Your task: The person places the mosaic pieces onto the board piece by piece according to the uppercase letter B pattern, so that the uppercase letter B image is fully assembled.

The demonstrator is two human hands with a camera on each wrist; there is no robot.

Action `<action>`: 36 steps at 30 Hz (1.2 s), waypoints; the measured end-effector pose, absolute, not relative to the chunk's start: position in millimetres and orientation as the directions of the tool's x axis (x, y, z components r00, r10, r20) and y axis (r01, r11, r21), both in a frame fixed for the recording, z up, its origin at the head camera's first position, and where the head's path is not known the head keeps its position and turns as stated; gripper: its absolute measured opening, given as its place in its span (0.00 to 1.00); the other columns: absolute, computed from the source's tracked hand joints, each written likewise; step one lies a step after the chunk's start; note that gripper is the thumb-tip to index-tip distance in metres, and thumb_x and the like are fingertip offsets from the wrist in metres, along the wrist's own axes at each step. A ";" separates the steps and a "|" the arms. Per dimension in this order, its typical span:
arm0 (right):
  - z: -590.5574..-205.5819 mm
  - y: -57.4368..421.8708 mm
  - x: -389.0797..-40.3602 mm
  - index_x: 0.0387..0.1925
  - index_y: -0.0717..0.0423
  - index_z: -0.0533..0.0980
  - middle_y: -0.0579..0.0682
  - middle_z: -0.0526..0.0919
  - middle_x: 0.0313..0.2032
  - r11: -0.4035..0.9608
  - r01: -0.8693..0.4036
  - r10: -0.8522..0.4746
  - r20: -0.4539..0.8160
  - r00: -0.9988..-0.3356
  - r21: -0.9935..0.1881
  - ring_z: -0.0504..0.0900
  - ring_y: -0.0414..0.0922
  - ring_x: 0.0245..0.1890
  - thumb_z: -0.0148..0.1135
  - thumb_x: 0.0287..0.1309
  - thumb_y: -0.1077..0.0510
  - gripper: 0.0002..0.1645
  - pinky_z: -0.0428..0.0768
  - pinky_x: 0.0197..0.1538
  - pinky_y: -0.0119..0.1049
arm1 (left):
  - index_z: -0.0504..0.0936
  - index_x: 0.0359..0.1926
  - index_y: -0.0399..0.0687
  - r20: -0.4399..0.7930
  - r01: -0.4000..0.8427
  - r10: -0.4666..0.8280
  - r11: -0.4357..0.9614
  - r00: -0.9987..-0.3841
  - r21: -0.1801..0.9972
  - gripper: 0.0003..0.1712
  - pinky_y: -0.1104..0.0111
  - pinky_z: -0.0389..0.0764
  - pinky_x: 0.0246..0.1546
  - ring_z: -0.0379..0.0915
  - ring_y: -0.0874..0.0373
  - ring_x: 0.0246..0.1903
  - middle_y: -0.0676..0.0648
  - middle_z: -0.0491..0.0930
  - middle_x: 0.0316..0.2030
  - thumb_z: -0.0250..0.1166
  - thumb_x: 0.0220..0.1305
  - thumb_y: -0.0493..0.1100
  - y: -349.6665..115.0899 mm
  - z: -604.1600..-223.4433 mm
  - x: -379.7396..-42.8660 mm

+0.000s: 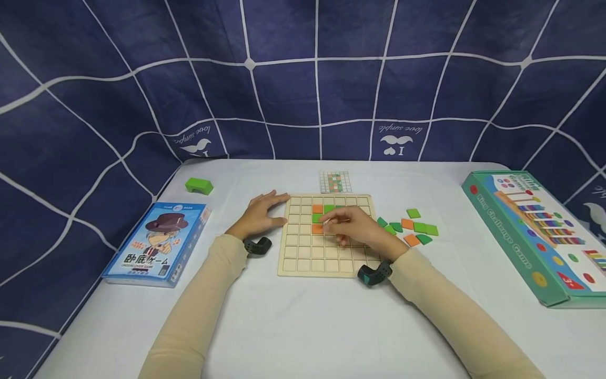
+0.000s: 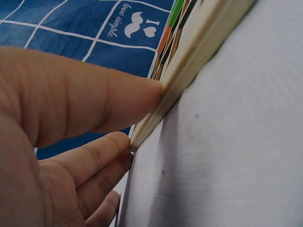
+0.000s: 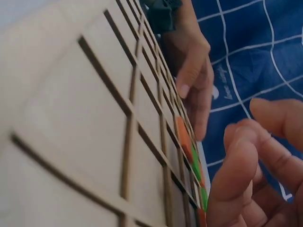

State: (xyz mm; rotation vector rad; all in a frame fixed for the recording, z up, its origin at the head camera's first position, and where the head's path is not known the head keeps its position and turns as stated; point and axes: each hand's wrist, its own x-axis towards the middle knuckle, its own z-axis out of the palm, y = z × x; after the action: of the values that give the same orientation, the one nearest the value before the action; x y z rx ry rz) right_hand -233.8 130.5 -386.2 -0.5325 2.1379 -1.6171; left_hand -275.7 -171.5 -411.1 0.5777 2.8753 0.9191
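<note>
A light wooden grid board (image 1: 297, 252) lies flat, with orange and green tiles set in part of its grid. My left hand (image 1: 262, 215) rests at the board's left edge; in the left wrist view its thumb (image 2: 128, 97) touches the side, fingers extended. Over the middle of the board is my right hand (image 1: 347, 223), fingers loosely bent close by an orange tile (image 1: 317, 229). No tile shows between these fingertips (image 3: 239, 149) in the right wrist view. A green tile (image 1: 329, 208) and another orange tile (image 1: 317, 209) sit farther back; the right hand hides part of the grid.
Loose green and orange tiles (image 1: 420, 227) lie right of the board. Behind it is a small pattern card (image 1: 335, 182). A blue game box (image 1: 156, 242) and a green arch block (image 1: 199, 186) stand left, a large game box (image 1: 539, 237) at the right.
</note>
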 end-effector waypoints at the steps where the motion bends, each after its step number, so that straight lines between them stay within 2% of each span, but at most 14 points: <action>1: -384.9 132.7 -234.5 0.61 0.69 0.81 0.53 0.84 0.39 0.254 -0.063 -0.531 -0.085 -0.843 -0.965 0.78 0.40 0.23 0.66 0.74 0.64 0.19 0.83 0.28 0.29 | 0.71 0.80 0.42 0.049 0.332 0.372 0.751 -0.927 0.571 0.42 0.49 0.40 0.85 0.48 0.42 0.84 0.41 0.66 0.80 0.71 0.67 0.46 -171.6 -411.3 -275.8; 7: -378.4 151.6 -240.3 0.64 0.71 0.79 0.59 0.85 0.42 0.227 -0.075 -0.513 -0.054 -0.857 -0.971 0.78 0.41 0.26 0.63 0.76 0.64 0.21 0.82 0.31 0.30 | 0.70 0.80 0.42 0.041 0.326 0.371 0.751 -0.928 0.574 0.43 0.49 0.40 0.86 0.48 0.42 0.84 0.41 0.66 0.80 0.71 0.67 0.45 -171.9 -411.0 -274.8; 11: -374.9 167.3 -246.8 0.65 0.72 0.78 0.57 0.87 0.43 0.223 -0.078 -0.466 -0.036 -0.884 -0.972 0.77 0.41 0.27 0.64 0.76 0.62 0.23 0.82 0.32 0.31 | 0.70 0.80 0.42 0.040 0.326 0.371 0.753 -0.928 0.572 0.43 0.49 0.40 0.86 0.48 0.42 0.84 0.41 0.66 0.80 0.71 0.67 0.45 -171.6 -410.5 -274.2; 17: -364.6 197.0 -255.8 0.66 0.73 0.76 0.54 0.84 0.39 0.243 -0.089 -0.373 -0.008 -0.928 -0.966 0.78 0.41 0.29 0.64 0.76 0.60 0.25 0.83 0.34 0.31 | 0.70 0.80 0.42 0.043 0.327 0.371 0.752 -0.928 0.573 0.43 0.49 0.40 0.86 0.48 0.42 0.84 0.41 0.67 0.80 0.71 0.66 0.46 -171.1 -409.2 -273.9; 19: -361.1 209.5 -257.3 0.64 0.68 0.79 0.51 0.84 0.38 0.245 -0.098 -0.337 0.009 -0.941 -0.964 0.79 0.41 0.30 0.64 0.77 0.59 0.21 0.83 0.34 0.30 | 0.70 0.80 0.43 0.041 0.324 0.369 0.752 -0.929 0.574 0.43 0.50 0.40 0.86 0.48 0.43 0.85 0.41 0.67 0.80 0.71 0.66 0.45 -171.1 -408.8 -273.7; 22: -358.9 229.0 -259.4 0.57 0.52 0.85 0.45 0.87 0.38 0.220 -0.089 -0.282 0.024 -0.959 -0.971 0.80 0.40 0.30 0.65 0.77 0.58 0.12 0.83 0.34 0.29 | 0.70 0.80 0.43 0.039 0.322 0.369 0.751 -0.929 0.576 0.43 0.50 0.40 0.86 0.48 0.43 0.85 0.41 0.66 0.80 0.70 0.66 0.45 -171.2 -408.9 -273.7; 25: -359.3 248.4 -261.1 0.51 0.41 0.87 0.42 0.88 0.40 0.166 -0.068 -0.246 0.026 -0.969 -0.984 0.81 0.40 0.31 0.64 0.78 0.59 0.11 0.84 0.35 0.27 | 0.70 0.80 0.42 0.041 0.325 0.370 0.750 -0.928 0.576 0.43 0.49 0.39 0.86 0.48 0.43 0.85 0.41 0.66 0.80 0.70 0.66 0.45 -171.3 -409.5 -273.9; 32: -366.6 288.9 -263.8 0.49 0.38 0.88 0.41 0.89 0.41 0.091 -0.027 -0.177 0.011 -0.984 -0.996 0.81 0.39 0.32 0.65 0.78 0.58 0.11 0.86 0.37 0.26 | 0.70 0.80 0.42 0.042 0.325 0.371 0.747 -0.928 0.579 0.43 0.49 0.40 0.85 0.48 0.43 0.84 0.41 0.67 0.80 0.71 0.66 0.45 -170.7 -408.4 -272.4; 36: -370.5 308.6 -262.9 0.49 0.35 0.88 0.41 0.89 0.43 0.086 0.029 -0.166 -0.043 -0.985 -0.996 0.81 0.39 0.33 0.65 0.78 0.56 0.11 0.84 0.36 0.25 | 0.70 0.80 0.42 0.040 0.324 0.371 0.748 -0.928 0.579 0.42 0.49 0.40 0.86 0.47 0.43 0.85 0.41 0.67 0.80 0.70 0.67 0.45 -170.4 -407.7 -272.0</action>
State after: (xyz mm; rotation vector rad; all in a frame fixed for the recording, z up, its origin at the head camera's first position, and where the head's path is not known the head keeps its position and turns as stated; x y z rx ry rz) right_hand -262.9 308.6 -370.5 -0.1403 2.2030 -2.0264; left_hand -272.0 -170.4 -407.7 0.5711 2.8641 0.9276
